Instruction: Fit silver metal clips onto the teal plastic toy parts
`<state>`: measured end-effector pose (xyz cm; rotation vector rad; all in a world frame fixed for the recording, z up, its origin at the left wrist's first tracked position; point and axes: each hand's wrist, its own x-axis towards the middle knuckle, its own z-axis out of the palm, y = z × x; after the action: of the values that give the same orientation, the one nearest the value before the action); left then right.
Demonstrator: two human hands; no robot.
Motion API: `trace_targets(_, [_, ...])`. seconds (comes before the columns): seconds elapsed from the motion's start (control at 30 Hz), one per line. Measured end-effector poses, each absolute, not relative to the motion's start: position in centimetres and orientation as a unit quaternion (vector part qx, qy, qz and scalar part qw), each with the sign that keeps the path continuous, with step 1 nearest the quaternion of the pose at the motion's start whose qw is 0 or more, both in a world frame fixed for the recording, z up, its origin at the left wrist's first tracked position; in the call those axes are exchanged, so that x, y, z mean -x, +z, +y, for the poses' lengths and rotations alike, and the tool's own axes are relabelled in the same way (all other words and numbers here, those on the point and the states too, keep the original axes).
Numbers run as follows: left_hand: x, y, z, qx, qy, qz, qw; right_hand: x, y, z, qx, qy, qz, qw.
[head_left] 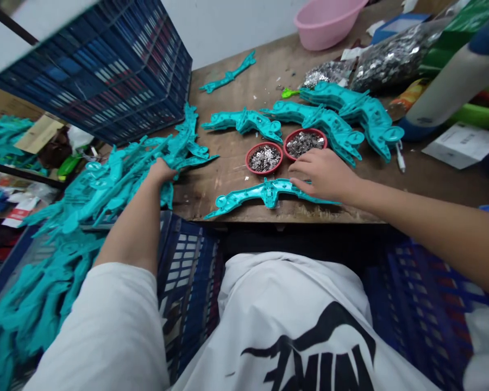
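Note:
My left hand (pixel 162 170) reaches into a heap of teal plastic parts (pixel 120 171) at the table's left edge. Its fingers are mostly hidden among the parts, so its grip is unclear. A single long teal plastic part (pixel 248 195) lies across the table's front edge, hollow side up. Over that part's right half hovers my right hand (pixel 324 172), fingers apart and slightly bent; whether it touches the part is unclear. Just beyond sit two red bowls of small shiny metal pieces, the left bowl (pixel 264 158) and the right bowl (pixel 305 143), the latter beside my right fingers.
Stacked teal parts (pixel 321 122) line the table behind the bowls, and one lone part (pixel 230 73) lies farther back. A blue crate (pixel 146 60) stands at back left. A pink basin (pixel 326 24), a bag of metal pieces (pixel 391 57) and a white cylinder (pixel 448 81) occupy the back right.

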<state>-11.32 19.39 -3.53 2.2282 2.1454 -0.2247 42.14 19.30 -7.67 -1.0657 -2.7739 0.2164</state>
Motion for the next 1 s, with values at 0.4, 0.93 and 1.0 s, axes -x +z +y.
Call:
trace_targets(0.4, [-1.7,2.3,15.8,-0.771,0.01,0.637,-0.02,-42.5,-1.7,15.1,0.409,-0.027,-0.901,0.143])
trace_targets(0.93, [-8.1,-5.1,15.7,-0.783,-0.233,0.572,0.071,-44.6,-10.9,19.5,0.459,0.099,-0.882,-0.042])
trace_targets(1.0, [-8.6,-4.7,15.6,-0.769,-0.277,0.572,0.075,-45.0,-11.5,18.8,0.454,0.07,-0.887,-0.046])
